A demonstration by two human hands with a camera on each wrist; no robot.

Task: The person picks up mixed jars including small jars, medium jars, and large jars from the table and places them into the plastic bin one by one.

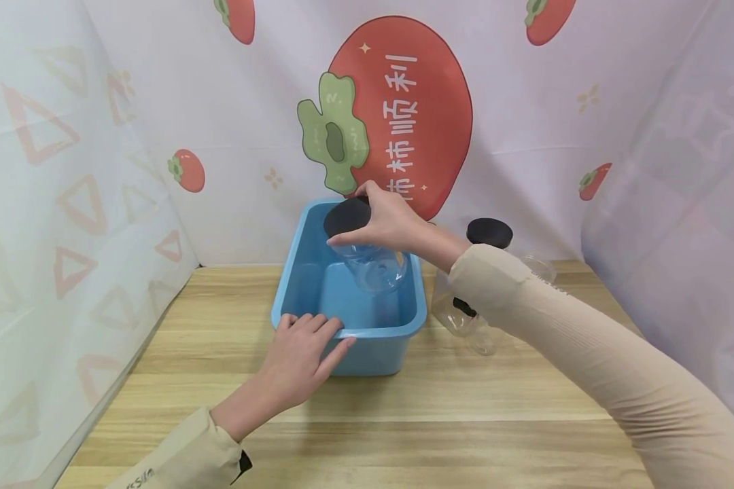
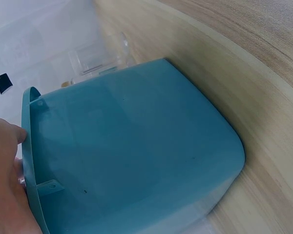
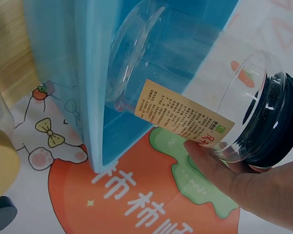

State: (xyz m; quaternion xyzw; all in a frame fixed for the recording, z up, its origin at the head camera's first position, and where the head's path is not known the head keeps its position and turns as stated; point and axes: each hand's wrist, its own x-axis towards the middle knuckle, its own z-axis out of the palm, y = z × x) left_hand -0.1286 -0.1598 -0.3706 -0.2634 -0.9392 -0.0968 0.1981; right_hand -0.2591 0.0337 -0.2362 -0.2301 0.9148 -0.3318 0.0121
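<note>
A blue plastic bin [image 1: 370, 356] stands on the wooden table. My left hand [image 1: 302, 353] grips its near rim, fingers over the edge and thumb on the outside; the left wrist view shows the bin's outer wall [image 2: 136, 146] close by. My right hand [image 1: 391, 221] holds a clear plastic jar [image 1: 376, 272] by its black lid [image 1: 347, 216], fingers and thumb spread round the lid. The jar is tilted, its base down inside the bin's opening. A tan printed label [image 3: 183, 114] shows on the jar's side in the right wrist view.
Right of the bin are several clear containers, partly hidden by my right sleeve; one jar has a black lid [image 1: 489, 233]. In the right wrist view a yellow lid [image 3: 2, 163] shows at the left edge. A printed cloth backdrop [image 1: 245, 224] hangs behind the table [image 1: 220, 305].
</note>
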